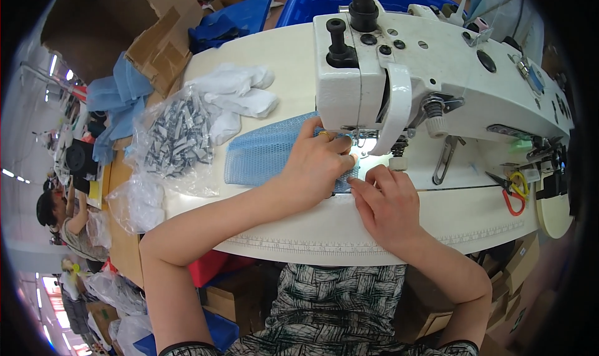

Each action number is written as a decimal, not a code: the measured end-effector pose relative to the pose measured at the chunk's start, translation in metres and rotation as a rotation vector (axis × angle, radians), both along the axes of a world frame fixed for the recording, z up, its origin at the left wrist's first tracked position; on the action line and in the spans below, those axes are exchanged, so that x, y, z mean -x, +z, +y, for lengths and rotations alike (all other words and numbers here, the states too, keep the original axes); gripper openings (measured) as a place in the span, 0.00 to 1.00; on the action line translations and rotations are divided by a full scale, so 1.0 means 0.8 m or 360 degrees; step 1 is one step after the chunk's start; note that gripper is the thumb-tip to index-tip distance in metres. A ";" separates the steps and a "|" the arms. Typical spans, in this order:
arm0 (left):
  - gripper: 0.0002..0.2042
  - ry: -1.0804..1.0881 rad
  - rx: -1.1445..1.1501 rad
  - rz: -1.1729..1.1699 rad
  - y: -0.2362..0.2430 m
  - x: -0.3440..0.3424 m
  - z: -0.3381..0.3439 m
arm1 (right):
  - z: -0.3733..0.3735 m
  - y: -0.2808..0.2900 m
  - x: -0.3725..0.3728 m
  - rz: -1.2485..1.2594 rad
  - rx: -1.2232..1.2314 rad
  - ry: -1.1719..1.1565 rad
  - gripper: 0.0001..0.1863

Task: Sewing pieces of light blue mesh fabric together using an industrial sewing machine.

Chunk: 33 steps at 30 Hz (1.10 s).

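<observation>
A light blue mesh fabric piece (pixel 262 154) lies on the white sewing machine's table, its right end at the lit needle plate (pixel 365 147) under the machine head (pixel 340 94). My left hand (pixel 312 169), with a yellow ring, is on that end of the fabric just left of the needle, fingers curled and gripping it. My right hand (pixel 390 209) is just below and right of the presser area, fingers bent, its index fingertip and thumb at the fabric's lower right corner.
Left are bagged grey pieces (pixel 178 137), white cloths (pixel 240 87), blue fabric (pixel 112 106) and a cardboard box (pixel 156 44). Red-handled scissors (pixel 513 200) lie right. A blue bin (pixel 299 6) stands behind. A co-worker (pixel 72 228) is at the far left.
</observation>
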State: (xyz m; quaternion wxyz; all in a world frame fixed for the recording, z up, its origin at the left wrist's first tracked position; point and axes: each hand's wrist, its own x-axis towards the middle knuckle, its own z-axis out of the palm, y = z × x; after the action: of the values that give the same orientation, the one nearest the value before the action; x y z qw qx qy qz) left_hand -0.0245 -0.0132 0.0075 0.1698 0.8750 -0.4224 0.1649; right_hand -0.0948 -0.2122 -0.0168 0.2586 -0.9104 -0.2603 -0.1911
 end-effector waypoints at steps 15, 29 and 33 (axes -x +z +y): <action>0.09 0.0083 -0.0076 -0.0034 -0.003 -0.011 0.001 | 0.001 0.003 -0.007 0.0036 0.0055 -0.0066 0.16; 0.13 -0.0223 -0.0045 0.0447 0.039 -0.011 0.033 | 0.000 0.005 -0.013 0.0021 0.0045 -0.0079 0.19; 0.14 0.0164 0.0568 0.0897 0.047 -0.028 0.037 | -0.001 0.008 -0.012 0.0045 0.0064 -0.0092 0.19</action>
State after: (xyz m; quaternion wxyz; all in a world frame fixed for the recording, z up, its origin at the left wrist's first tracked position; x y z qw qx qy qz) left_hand -0.0023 0.0167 0.0449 0.4219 0.8629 -0.2784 -0.0039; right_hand -0.0851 -0.2126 -0.0100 0.2383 -0.9252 -0.2339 -0.1805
